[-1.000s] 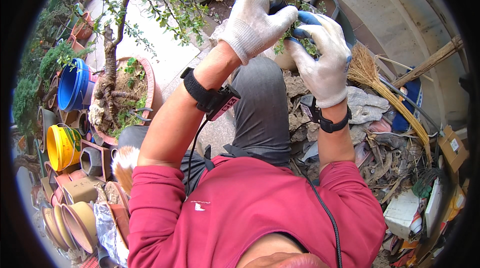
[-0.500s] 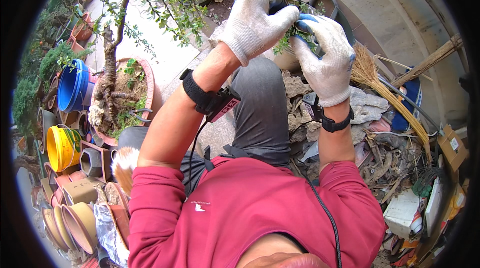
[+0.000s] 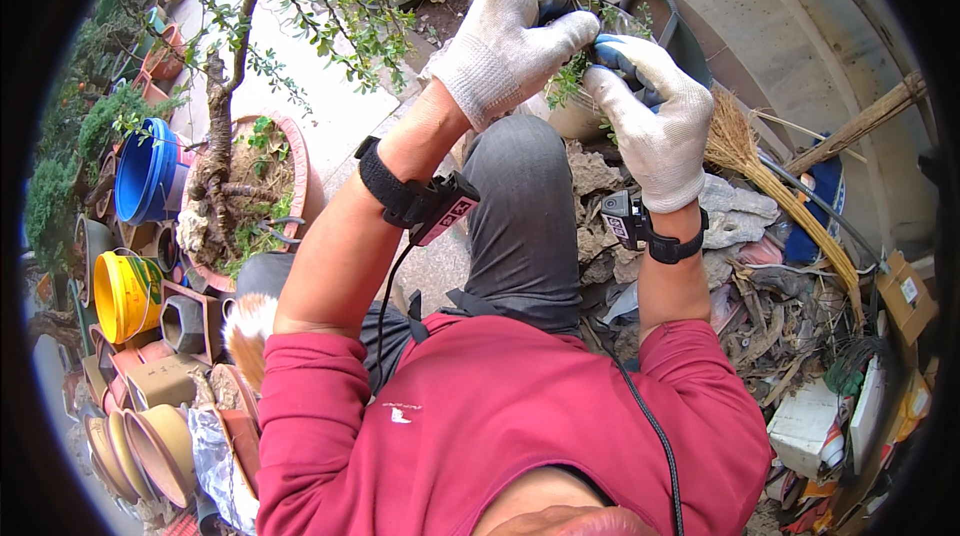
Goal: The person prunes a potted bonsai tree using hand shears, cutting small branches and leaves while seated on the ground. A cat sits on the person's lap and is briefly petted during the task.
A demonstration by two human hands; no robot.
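By leaves (image 3: pixel 567 86), left hand (image 3: pixel 515 51) (gloved) curls; right hand (image 3: pixel 655 111) likewise.

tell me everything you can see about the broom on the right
The broom is straw-coloured and looks made of dry plant stalks. Its loose, bushy head fans out just right of the gloved right hand, which seems not to grip it. From there it narrows into a long, slightly curved bundle slanting down and right in the picture, past the pale rock. It looks dry and worn; whether the rock touches it cannot be told.
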